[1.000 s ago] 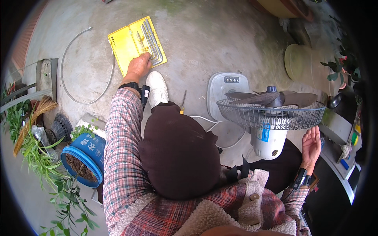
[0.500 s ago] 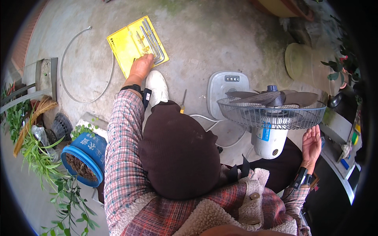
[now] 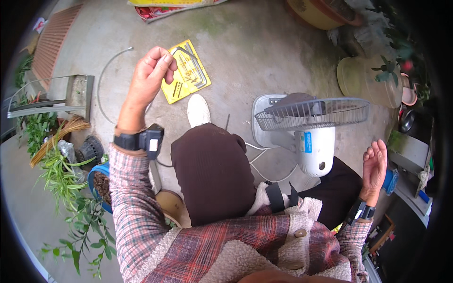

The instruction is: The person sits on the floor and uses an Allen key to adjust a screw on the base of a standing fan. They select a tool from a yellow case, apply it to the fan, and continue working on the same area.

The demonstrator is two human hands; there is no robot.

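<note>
My left hand (image 3: 153,70) is raised beside and partly in front of a yellow case (image 3: 171,96) of hex keys (image 3: 200,70). Its thumb and fingertips are pressed together; whatever they hold, if anything, cannot be made out. The hand hides part of the case. A white fan motor housing (image 3: 315,153), with its wire guard (image 3: 325,114) and dark blades, sits above a grey base (image 3: 261,115) in front of my right leg. My right hand (image 3: 374,165) is off to the right of the fan, palm turned inward, fingers extended, holding nothing.
My white shoe (image 3: 198,111) is just below the case. A thin screwdriver shaft (image 3: 227,122) shows beyond my knee, near a white cord (image 3: 257,158). A looped hose (image 3: 99,89), a blue bucket (image 3: 94,181) and plants lie left. A large planter (image 3: 325,16) stands at upper right.
My left hand has lifted off the hex keys and moved up and left, fingers pinched. My right hand has come away from the fan guard. The whole view has shifted.
</note>
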